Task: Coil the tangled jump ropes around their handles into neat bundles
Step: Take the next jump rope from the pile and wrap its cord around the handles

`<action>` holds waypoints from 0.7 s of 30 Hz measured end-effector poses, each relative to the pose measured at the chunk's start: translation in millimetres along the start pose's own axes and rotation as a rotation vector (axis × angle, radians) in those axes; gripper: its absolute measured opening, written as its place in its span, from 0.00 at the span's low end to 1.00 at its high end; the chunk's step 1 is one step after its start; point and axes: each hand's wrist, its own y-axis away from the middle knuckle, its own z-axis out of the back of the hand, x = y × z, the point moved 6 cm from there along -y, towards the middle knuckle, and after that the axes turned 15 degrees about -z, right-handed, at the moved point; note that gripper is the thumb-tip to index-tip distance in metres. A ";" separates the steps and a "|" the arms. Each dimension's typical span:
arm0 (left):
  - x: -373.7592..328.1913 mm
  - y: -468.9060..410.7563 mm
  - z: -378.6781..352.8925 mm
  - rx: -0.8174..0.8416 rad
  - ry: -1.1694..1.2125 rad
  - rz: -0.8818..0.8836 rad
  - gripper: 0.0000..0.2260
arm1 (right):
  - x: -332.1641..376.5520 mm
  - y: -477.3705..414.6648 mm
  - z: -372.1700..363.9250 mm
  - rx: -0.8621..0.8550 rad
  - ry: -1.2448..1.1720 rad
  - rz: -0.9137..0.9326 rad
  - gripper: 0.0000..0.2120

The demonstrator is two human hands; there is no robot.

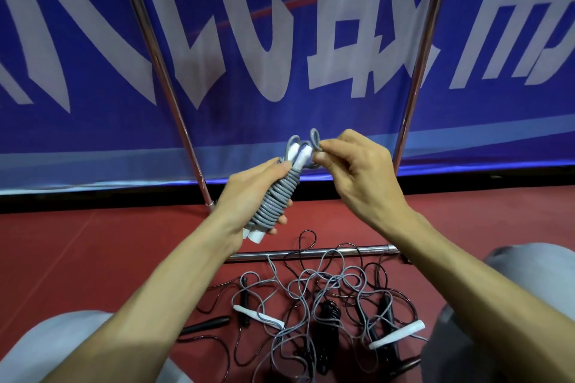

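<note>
My left hand (pixel 252 193) grips a grey jump rope bundle (pixel 275 199): grey cord wound tightly round two white handles held side by side. At the bundle's top end my right hand (pixel 351 165) pinches a small loop of the grey cord (pixel 315 141) between thumb and fingertips. On the red floor below lies a tangle of grey and black ropes (pixel 320 298). Two white handles (pixel 258 317) (pixel 398 334) and a few black handles (pixel 207 325) lie in it.
A blue banner with white characters (pixel 280 40) hangs behind on a metal frame. Its slanted poles (pixel 161 78) (pixel 420 71) reach the floor, and a horizontal bar (pixel 311 252) lies just beyond the tangle. My grey-clad knees (pixel 46 348) (pixel 510 305) flank the ropes.
</note>
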 end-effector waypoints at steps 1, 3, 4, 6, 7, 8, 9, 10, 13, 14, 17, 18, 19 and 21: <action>-0.1 -0.4 0.5 -0.010 0.000 -0.006 0.05 | -1.5 -1.2 -1.1 0.019 0.061 -0.021 0.07; 0.4 -0.4 1.1 -0.014 -0.006 -0.013 0.05 | -6.0 -2.6 -6.5 0.099 0.216 -0.087 0.10; 1.3 -0.2 0.2 -0.008 -0.014 -0.016 0.05 | -7.4 -2.5 -9.5 0.143 0.296 -0.116 0.12; 4.6 1.0 -4.6 0.006 -0.031 -0.019 0.04 | -6.6 -1.7 -12.2 0.216 0.425 -0.165 0.13; 7.0 1.0 -6.7 0.010 -0.042 -0.020 0.05 | -5.0 -1.5 -12.0 0.249 0.462 -0.200 0.14; 10.1 1.0 -8.4 0.010 -0.060 -0.021 0.06 | -3.7 -1.4 -10.7 0.278 0.488 -0.241 0.14; 13.4 0.0 -10.2 0.010 -0.088 -0.025 0.07 | -3.5 -1.0 -8.6 0.304 0.509 -0.282 0.15; 15.7 -0.6 -10.1 0.010 -0.142 -0.045 0.09 | -3.0 -0.3 -6.5 0.331 0.527 -0.316 0.16; 14.7 -3.9 -8.3 0.068 -0.551 -0.232 0.12 | -1.4 3.4 -3.8 0.409 0.606 -0.335 0.17; 13.0 -3.5 -9.7 0.089 -0.695 -0.286 0.12 | -1.3 5.5 -3.6 0.425 0.624 -0.327 0.16; 8.5 0.9 -12.6 0.076 -0.965 -0.343 0.15 | -3.4 8.5 -5.0 0.429 0.622 -0.308 0.13; 7.5 1.9 -14.0 0.065 -1.027 -0.360 0.17 | -5.6 8.3 -5.7 0.422 0.609 -0.307 0.11; 7.6 2.5 -14.9 0.060 -1.067 -0.375 0.18 | -8.2 7.5 -6.4 0.409 0.584 -0.314 0.09; 5.9 2.2 -13.4 0.061 -1.066 -0.383 0.17 | -14.0 3.4 -7.1 0.362 0.510 -0.336 0.10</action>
